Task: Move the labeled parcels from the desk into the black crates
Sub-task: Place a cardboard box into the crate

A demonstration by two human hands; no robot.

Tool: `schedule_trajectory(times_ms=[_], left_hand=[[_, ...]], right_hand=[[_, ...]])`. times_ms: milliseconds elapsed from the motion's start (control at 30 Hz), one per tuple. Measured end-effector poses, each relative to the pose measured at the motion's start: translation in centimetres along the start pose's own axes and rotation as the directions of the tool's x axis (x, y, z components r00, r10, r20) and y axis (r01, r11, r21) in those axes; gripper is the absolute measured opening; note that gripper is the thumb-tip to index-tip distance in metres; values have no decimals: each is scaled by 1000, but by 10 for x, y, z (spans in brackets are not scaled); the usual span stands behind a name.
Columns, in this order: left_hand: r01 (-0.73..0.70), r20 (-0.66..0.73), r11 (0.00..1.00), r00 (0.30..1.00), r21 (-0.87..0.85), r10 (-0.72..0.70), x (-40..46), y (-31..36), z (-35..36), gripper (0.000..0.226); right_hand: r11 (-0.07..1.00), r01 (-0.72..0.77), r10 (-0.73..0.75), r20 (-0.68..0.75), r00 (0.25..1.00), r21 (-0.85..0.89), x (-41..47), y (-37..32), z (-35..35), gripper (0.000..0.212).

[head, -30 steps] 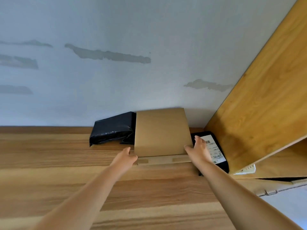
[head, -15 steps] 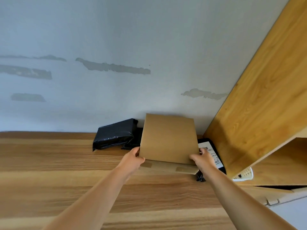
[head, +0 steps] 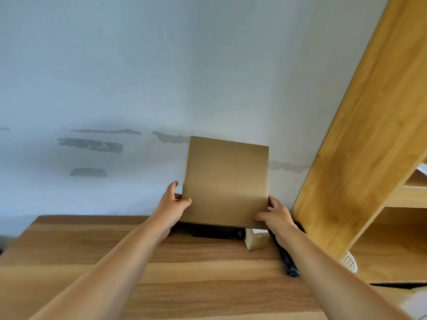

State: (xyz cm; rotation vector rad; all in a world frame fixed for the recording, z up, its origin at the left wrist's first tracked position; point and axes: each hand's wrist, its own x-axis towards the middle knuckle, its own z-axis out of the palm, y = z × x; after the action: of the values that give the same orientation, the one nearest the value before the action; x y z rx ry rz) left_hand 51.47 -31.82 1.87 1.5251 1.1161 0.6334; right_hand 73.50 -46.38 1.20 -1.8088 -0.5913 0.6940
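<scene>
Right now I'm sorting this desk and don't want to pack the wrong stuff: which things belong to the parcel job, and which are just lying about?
Job: cardboard parcel, black bag parcels, small box.
Lying about: white basket, wooden shelf.

Bare desk [head: 161,273] in front; black parcels [head: 208,233], small box [head: 255,241], shelf unit [head: 360,158] beyond.

You are looking at soft, even daylight with no glare, a faint shadow on the wall [head: 161,88] just beyond the fingers [head: 172,188], slight softness throughout, and wide-angle bending of the shelf [head: 360,139] far right of them.
</scene>
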Motion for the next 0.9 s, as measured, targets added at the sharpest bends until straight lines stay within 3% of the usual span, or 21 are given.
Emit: schedule_trajectory(times_ms=[167,467,567,700,900], left_hand=[[-130,-68,990,989,55,134,-8,24,-49,59],[-220,-139,974,964,63,226,-22,43,-107,61],[-253,-144,967,956,29,255,-28,48,-117,62],[-253,-174,967,953,-11,247,-26,55,-131,62],[-232,-192,934,964,-272,184,-26,72,-143,25]], right_hand=[[981,167,-171,38,985,98,-17,-46,28,55],[954,284,-293,82,953,100,-24,-99,54,31],[965,241,-249,76,966,100,-23,-111,57,29],[969,133,-171,170,971,210,-31,-129,59,47],[893,-25,-96,244,965,449,-31,-138,51,67]])
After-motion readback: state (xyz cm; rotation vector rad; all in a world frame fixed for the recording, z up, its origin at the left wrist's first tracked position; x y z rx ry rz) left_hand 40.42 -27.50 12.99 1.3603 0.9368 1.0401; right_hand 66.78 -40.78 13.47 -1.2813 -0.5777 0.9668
